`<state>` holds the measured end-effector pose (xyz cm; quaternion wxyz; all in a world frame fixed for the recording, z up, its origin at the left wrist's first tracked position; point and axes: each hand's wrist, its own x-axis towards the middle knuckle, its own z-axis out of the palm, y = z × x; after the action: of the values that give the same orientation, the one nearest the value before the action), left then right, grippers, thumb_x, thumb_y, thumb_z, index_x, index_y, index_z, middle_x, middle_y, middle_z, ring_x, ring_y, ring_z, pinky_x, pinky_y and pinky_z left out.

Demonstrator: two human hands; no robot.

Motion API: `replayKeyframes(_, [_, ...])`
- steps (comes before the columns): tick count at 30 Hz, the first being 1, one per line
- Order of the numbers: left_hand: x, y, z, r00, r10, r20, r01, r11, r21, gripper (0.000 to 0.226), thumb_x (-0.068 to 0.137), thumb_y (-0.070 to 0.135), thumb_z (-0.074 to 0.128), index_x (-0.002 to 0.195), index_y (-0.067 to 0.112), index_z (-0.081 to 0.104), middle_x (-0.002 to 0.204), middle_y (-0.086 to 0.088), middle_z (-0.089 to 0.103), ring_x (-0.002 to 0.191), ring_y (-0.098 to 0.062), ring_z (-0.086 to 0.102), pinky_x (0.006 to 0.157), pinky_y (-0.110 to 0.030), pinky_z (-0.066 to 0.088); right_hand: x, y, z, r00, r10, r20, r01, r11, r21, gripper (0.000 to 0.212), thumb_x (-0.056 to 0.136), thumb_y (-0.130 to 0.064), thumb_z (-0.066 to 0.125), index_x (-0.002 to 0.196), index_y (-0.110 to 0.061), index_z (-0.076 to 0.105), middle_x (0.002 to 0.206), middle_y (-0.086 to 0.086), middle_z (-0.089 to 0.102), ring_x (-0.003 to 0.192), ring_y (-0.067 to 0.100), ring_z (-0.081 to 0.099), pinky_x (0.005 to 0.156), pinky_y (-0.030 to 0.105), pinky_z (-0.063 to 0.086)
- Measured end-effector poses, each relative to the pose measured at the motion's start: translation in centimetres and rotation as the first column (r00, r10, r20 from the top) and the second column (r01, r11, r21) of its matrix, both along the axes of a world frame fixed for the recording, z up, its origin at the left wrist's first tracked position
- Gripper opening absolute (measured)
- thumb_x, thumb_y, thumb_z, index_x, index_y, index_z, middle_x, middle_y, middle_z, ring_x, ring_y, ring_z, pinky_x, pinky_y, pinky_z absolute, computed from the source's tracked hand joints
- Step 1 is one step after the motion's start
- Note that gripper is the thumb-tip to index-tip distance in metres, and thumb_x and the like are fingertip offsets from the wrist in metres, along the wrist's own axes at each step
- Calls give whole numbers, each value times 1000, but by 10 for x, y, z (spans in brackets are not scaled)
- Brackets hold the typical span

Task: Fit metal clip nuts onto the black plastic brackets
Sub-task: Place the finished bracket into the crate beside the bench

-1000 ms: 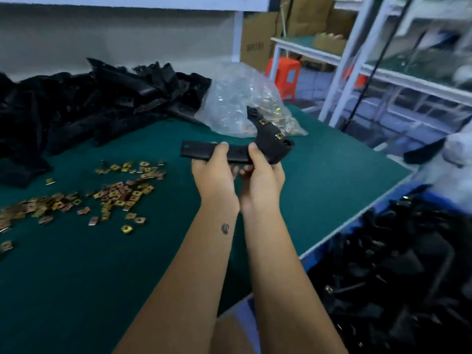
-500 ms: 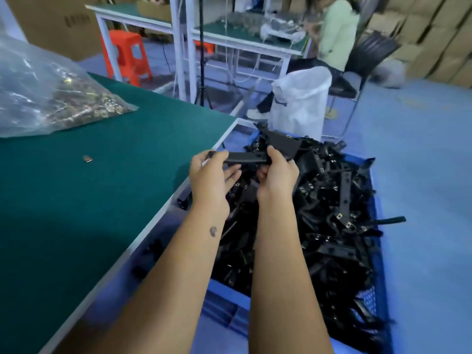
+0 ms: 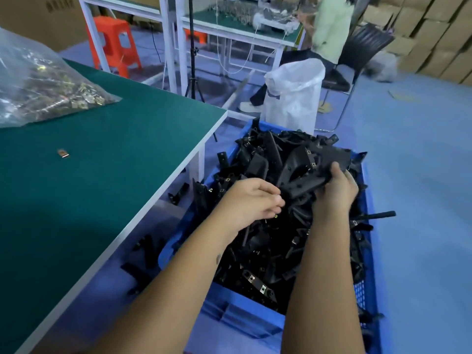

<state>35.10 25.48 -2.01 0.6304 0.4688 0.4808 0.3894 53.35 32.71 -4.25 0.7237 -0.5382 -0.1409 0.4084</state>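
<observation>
Over the blue crate point(image 3: 245, 325), right hand point(image 3: 334, 187) gripping a black bracket point(image 3: 306, 172), left hand point(image 3: 251, 200) loosely curled, empty

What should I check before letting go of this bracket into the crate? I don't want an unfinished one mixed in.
1. Clip nuts seated on the held bracket: two visible, ok.
2. Right hand grips the bracket: ok.
3. Left hand off the bracket: ok.
4. Bracket above the blue crate: ok.
5. Any clip spots hidden under the bracket: cannot tell.
</observation>
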Motion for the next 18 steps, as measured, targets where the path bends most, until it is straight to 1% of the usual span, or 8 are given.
replayKeyframes(2, [9, -8, -4, 995, -84, -49, 82, 996, -40, 8, 98, 14, 59, 100, 12, 66, 88, 2, 76, 81, -9, 72, 75, -22, 59, 19, -17, -27, 994, -90, -53, 89, 996, -30, 24, 97, -17, 52, 77, -17, 64, 66, -3, 64, 60, 14, 57, 54, 22, 48])
replayKeyframes(4, [16, -14, -10, 986, -132, -105, 121, 987, -110, 14, 101, 20, 54, 107, 14, 65, 99, 1, 75, 92, -12, 71, 83, -24, 58, 24, -33, -57, 993, -119, 17, 120, 973, -196, 27, 92, -16, 47, 66, -23, 44, 61, -2, 46, 55, 14, 38, 54, 24, 33])
replayKeyframes(6, [20, -18, -16, 976, -162, -144, 137, 976, -171, 19, 102, 22, 50, 114, 14, 63, 106, 0, 73, 100, -16, 69, 90, -28, 56, 18, -40, -81, 995, -48, 84, 74, 940, -334, 23, 91, -12, 42, 70, -21, 41, 68, 2, 39, 57, 15, 31, 54, 26, 28])
replayKeyframes(8, [20, -21, -18, 973, -167, -156, 135, 971, -198, 20, 103, 23, 48, 114, 14, 63, 107, -2, 73, 101, -18, 69, 91, -30, 56, 9, -41, -96, 975, 129, 182, -29, 882, -471, 18, 97, -12, 42, 88, -7, 57, 83, 12, 52, 66, 23, 48, 60, 29, 40])
replayKeyframes(9, [18, -22, -18, 975, -159, -155, 127, 971, -202, 19, 103, 22, 48, 112, 15, 63, 106, -3, 73, 97, -19, 70, 87, -28, 56, 6, -40, -102, 944, 229, 238, -58, 824, -564, 25, 98, -16, 42, 108, -1, 60, 102, 19, 57, 87, 29, 55, 74, 34, 46])
replayKeyframes(11, [13, -21, -13, 982, -130, -140, 100, 974, -206, 17, 103, 21, 48, 104, 14, 63, 98, -3, 74, 81, -18, 69, 71, -24, 55, 1, -35, -100, 869, 342, 358, 42, 670, -742, 41, 100, -22, 42, 134, -2, 49, 138, 21, 46, 125, 38, 42, 101, 44, 40])
replayKeyframes(13, [6, -17, -6, 988, -82, -132, 57, 981, -185, 17, 102, 19, 47, 94, 14, 61, 86, -1, 75, 66, -14, 65, 56, -21, 49, -6, -31, -90, 838, 356, 414, 119, 620, -776, 45, 98, -22, 44, 139, -4, 42, 147, 19, 36, 132, 38, 33, 106, 46, 37])
replayKeyframes(18, [-18, -9, 11, 992, 97, -83, -104, 991, -82, 20, 100, 18, 46, 85, 17, 60, 68, 5, 72, 48, -7, 55, 41, -16, 37, -26, -27, -66, 876, 234, 421, 163, 678, -717, 45, 98, -18, 47, 143, -10, 41, 148, 17, 35, 134, 36, 34, 110, 47, 33])
